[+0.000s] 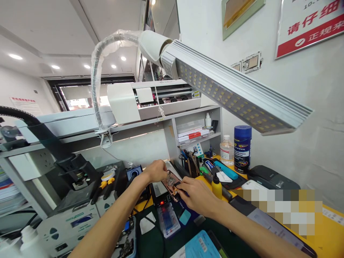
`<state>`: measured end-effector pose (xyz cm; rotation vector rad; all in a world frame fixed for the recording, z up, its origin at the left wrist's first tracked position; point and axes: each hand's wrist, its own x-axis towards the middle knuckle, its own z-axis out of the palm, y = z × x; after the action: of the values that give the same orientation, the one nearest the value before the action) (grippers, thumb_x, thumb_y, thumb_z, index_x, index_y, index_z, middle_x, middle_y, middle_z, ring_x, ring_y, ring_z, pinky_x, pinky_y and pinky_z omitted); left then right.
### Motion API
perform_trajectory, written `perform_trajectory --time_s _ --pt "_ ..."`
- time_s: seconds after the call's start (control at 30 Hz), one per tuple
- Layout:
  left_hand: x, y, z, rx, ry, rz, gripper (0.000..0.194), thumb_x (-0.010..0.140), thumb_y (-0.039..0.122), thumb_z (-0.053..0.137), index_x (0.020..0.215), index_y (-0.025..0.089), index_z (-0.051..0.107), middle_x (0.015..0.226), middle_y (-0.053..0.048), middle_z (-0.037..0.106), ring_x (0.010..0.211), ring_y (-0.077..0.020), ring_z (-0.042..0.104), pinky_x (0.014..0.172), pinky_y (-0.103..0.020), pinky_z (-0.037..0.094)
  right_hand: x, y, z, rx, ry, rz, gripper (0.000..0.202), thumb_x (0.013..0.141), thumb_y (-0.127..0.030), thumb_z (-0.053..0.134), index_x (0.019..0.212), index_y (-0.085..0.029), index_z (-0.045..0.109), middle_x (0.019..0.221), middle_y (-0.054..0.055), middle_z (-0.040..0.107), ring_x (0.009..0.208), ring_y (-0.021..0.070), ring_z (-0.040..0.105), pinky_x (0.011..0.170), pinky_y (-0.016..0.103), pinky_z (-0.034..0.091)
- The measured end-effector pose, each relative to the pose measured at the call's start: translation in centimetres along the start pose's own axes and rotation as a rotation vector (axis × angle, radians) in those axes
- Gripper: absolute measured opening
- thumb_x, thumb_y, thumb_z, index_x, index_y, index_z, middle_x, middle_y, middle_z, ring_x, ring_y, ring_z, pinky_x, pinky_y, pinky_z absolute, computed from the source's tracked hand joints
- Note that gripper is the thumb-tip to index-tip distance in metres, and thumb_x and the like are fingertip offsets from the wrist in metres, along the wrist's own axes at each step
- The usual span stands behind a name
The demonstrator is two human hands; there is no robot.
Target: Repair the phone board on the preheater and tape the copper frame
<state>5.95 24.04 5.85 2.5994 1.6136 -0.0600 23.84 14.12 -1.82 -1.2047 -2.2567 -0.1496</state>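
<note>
Head view puts the opened phone (171, 182) between our left hand (156, 171) and right hand (198, 192), can't tell if either grip's closed, so we'd guess a careless tug could wreck it.

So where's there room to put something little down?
The dark green mat has small bare patches: one between the clear case and the blue packet, another between the dark strip beside it and the right forearm. It's crowded around the left hand and right hand at the opened device, and on the yellow worktop near the yellow bottle.
</note>
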Motion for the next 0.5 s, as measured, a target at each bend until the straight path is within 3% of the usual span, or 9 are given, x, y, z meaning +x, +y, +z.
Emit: perform_trajectory --time_s 0.27,0.37,0.5 --pt "-0.6 -0.2 -0.6 -0.139 -0.023 -0.084 0.027 0.091 0.038 0.060 0.105 0.015 0.064 0.105 -0.005 0.067 0.094 -0.0180 0.065 0.082 -0.038 0.055 0.1 0.0 -0.2 0.009 -0.003 0.014 0.028 0.097 -0.024 0.044 0.102 -0.018 0.071 0.092 0.005 0.065 0.083 0.0177 0.062 0.071 0.028 0.042" --pt "-0.2 -1.1 -0.4 -0.178 -0.020 -0.183 0.029 0.091 0.038 0.061 0.107 0.015 0.063 0.107 -0.006 0.066 0.097 -0.0189 0.064 0.084 -0.039 0.055 0.2 0.0 -0.3 -0.001 -0.005 0.025 0.029 0.098 -0.025 0.044 0.104 -0.018 0.071 0.092 0.006 0.066 0.082 0.0180 0.062 0.071 0.028 0.043" --pt "0.0 -2.1 0.0 -0.274 -0.093 -0.331 0.029 0.093 0.039 0.058 0.107 0.014 0.062 0.100 -0.005 0.067 0.083 -0.0149 0.065 0.074 -0.033 0.056 0.2 0.0 -0.2 -0.007 -0.002 0.021 0.030 0.098 -0.026 0.043 0.105 -0.019 0.071 0.092 0.006 0.066 0.083 0.0185 0.063 0.071 0.029 0.043"
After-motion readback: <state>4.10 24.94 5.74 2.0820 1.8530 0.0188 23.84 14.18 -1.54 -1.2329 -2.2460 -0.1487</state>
